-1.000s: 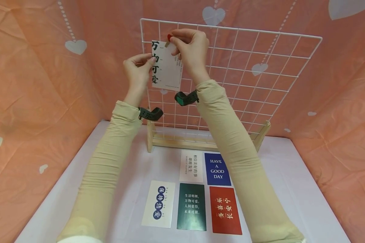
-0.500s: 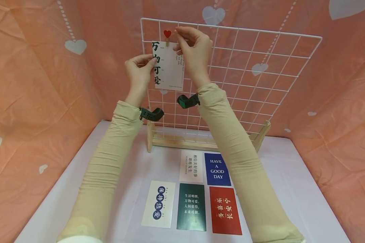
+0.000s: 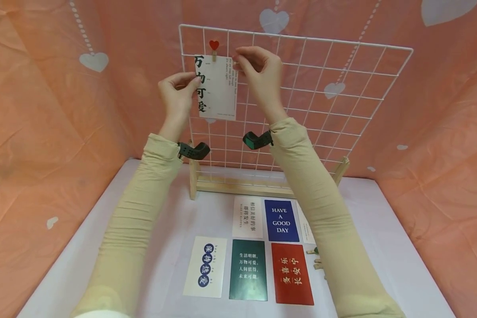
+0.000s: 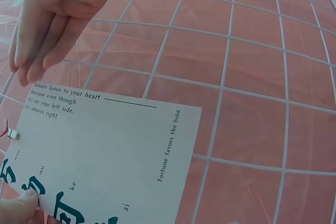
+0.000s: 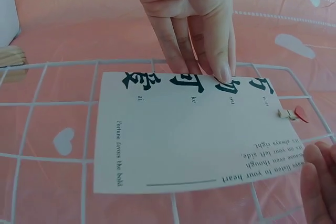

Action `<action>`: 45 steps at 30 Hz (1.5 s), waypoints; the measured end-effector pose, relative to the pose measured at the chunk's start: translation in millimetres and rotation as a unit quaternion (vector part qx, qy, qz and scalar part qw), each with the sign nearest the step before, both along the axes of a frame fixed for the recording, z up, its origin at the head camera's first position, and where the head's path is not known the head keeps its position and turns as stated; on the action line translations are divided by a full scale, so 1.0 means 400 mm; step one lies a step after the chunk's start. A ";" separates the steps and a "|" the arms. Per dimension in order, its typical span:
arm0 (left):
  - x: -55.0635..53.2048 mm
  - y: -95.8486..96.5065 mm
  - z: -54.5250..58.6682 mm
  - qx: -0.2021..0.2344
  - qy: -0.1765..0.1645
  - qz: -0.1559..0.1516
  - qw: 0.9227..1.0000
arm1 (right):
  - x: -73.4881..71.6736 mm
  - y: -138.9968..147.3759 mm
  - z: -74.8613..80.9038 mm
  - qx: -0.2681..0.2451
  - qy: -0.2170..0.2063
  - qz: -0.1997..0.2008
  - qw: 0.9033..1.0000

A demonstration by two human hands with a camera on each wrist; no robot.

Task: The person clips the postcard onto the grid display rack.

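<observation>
A white card (image 3: pixel 218 95) with large dark Chinese characters hangs upright against the white wire grid (image 3: pixel 322 88). A small wooden clothespin with a red heart (image 3: pixel 214 47) clips its top edge near the grid's upper left. My left hand (image 3: pixel 177 95) pinches the card's left edge, the thumb over the characters. At the upper right corner my right hand (image 3: pixel 264 75) pinches the card between thumb and fingertips, right of the clothespin. In the right wrist view, my left hand (image 5: pixel 189 19) holds the card's character-printed edge and the clothespin (image 5: pixel 291 114) stands beside the top edge.
Flat on the table lie a blue card (image 3: pixel 282 221), a red card (image 3: pixel 292 274), a green card (image 3: pixel 248 270) and several white ones (image 3: pixel 205 267). Small clothespins (image 3: pixel 318 263) show beside my right sleeve. The grid stands in a wooden base (image 3: pixel 242 187).
My right hand has left the red-heart clothespin and moved right to the card's upper right corner. The clothespin stays clipped on the card. My left hand keeps its hold on the left edge.
</observation>
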State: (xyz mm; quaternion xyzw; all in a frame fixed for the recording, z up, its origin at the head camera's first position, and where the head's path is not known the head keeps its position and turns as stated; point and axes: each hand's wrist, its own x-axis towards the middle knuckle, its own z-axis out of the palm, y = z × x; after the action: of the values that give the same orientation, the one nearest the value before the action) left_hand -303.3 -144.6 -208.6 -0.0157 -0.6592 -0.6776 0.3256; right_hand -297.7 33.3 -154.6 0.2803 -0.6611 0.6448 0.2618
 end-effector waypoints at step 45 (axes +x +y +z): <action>0.151 -0.024 -0.317 0.025 -0.267 -0.320 0.909 | 0.116 0.449 -0.359 0.101 -0.194 0.057 0.974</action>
State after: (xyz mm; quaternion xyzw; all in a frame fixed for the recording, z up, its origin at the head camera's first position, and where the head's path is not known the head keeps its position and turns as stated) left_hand -242.9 -154.0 -335.2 -0.0366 -0.6641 -0.7404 -0.0968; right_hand -251.2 212.9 -298.3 0.2119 -0.7438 0.6310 0.0616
